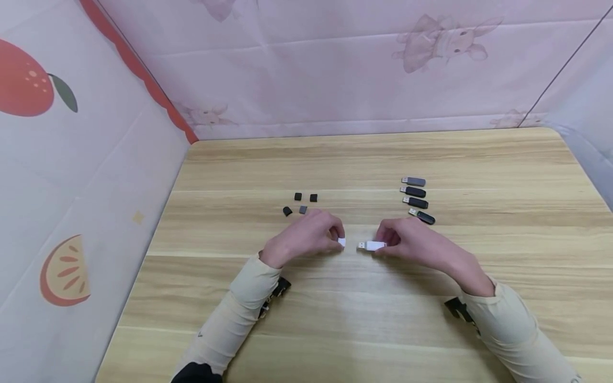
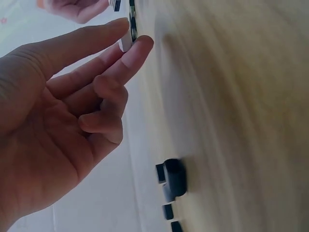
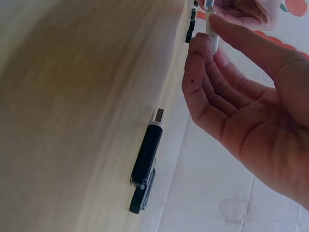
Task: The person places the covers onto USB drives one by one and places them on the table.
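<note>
The left hand [image 1: 311, 231] pinches the white cap [image 1: 341, 242] between thumb and fingertips, parted only by its thickness; its outer fingers curl loosely, clear of the cap; the right hand [image 1: 414, 242] likewise pinches the white stick [image 1: 375, 246] near its rear end, thumb against fingers; the stick's long axis runs left to right, its bare metal plug pointing left at the cap, a small gap between them; both are near the middle of the table [image 1: 364, 330]; just beyond the left hand lie three black caps [image 1: 313, 198] and a grey cap [image 1: 303, 209]; beyond the right, a grey stick [image 1: 414, 182] and three black sticks [image 1: 416, 203] form a column, plugs leftward, the nearest slanted.
</note>
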Demonstrator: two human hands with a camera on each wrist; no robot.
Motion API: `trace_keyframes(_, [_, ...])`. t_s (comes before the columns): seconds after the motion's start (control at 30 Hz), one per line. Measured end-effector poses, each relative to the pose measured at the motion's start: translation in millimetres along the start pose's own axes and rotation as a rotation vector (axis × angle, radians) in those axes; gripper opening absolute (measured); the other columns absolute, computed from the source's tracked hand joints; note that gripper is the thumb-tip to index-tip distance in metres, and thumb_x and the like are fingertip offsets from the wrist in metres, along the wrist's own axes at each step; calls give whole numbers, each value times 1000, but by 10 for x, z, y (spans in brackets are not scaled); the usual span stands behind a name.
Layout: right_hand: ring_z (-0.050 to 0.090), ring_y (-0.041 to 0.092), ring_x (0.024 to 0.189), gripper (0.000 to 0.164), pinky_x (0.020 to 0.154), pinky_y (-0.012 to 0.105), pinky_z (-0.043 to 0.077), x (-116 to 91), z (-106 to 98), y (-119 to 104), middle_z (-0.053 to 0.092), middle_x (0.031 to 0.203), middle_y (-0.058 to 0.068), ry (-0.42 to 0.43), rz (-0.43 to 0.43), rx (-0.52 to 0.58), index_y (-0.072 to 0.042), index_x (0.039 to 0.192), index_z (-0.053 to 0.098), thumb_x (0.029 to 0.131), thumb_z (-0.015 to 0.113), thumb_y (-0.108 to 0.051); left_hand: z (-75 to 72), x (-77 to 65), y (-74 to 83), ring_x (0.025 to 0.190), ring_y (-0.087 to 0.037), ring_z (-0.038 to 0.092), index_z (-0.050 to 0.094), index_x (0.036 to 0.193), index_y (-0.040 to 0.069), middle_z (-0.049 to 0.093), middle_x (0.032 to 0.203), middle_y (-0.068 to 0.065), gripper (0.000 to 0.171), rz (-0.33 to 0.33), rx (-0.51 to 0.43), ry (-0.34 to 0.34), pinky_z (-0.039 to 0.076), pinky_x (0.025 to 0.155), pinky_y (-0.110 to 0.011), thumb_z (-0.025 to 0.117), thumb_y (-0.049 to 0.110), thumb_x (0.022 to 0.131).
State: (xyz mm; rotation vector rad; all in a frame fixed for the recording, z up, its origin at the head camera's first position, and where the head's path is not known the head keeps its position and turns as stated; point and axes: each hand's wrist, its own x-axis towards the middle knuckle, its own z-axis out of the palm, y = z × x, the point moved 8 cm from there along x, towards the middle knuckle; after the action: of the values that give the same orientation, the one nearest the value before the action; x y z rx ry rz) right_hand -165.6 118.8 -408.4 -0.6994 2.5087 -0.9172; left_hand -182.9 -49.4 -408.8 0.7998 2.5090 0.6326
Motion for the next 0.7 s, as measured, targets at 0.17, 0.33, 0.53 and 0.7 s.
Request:
trace_keyframes(0.17, [66,6,78,14,70,22,54,17,7,23,76,86,-3,9,24,52,-12,94,74,89,86,-17,27,14,-21,88,-7,68,77,102,13,77,98,2,15,-21,-65,4,57,82,-24,85,19,91])
trace_keyframes(0.33, [67,7,78,14,71,22,53,33,19,82,77,85,-2,8,41,90,-11,94,74,89,85,-18,67,31,-29,86,-7,68,75,100,13,75,95,4,18,-41,-133,9,56,80,-23,87,19,88])
trace_keyframes(0.53, [67,9,77,14,71,22,53,56,29,110,77,84,-4,4,30,106,-13,92,72,88,85,-15,137,56,-9,84,-9,69,74,101,9,76,95,2,19,-25,-258,-19,56,74,-24,86,15,88])
trace_keyframes(0.7, [67,8,76,14,70,22,52,64,35,94,77,84,-3,7,-7,121,-12,91,71,88,85,-13,149,57,-15,82,-10,68,72,99,12,76,93,3,17,-44,-309,-25,54,70,-26,86,14,89])
